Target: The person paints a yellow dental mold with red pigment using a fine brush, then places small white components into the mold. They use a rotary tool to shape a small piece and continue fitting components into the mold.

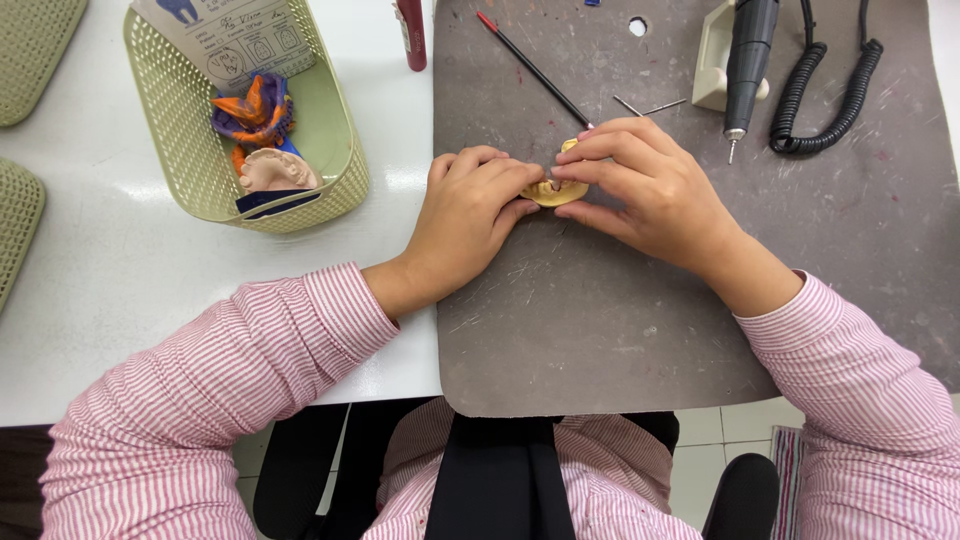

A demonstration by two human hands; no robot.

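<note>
Yellowish dental cast (551, 192) is sitting at the middle of the grey mat (600, 320), pinched between both hands. Nearest the camera, pink striped sleeves (250, 370) are coming in from the bottom corners, over a black apron strap. Grey mat is lying on the white desk (120, 270), covering its right part and showing scratches and small crumbs. Left hand (468, 218) is curling closed around the left side of the cast, fingertips touching it. Right hand (645, 185) is gripping the cast from the right and top, fingers narrow and bent over it; most of the cast is hidden under the fingers. Just beyond the right hand, a thin black stick with a red tip (530, 68) is lying slanted on the mat, its near end disappearing behind the fingers. Two thin metal pins (645, 105) are lying just right of it. Farther right, a black rotary handpiece (747, 62) is resting in a cream holder (714, 58), tip pointing near, with a coiled black cable (820, 95) beside it. On the left, a green perforated basket (335, 185) is standing on the desk, holding a pink denture model (275, 170), orange and purple wrapped pieces (255, 112) and a paper sheet (225, 35). Dark red tube (411, 35) is standing at the far edge between basket and mat. Parts of two more green baskets (30, 50) are showing at far left.
</note>
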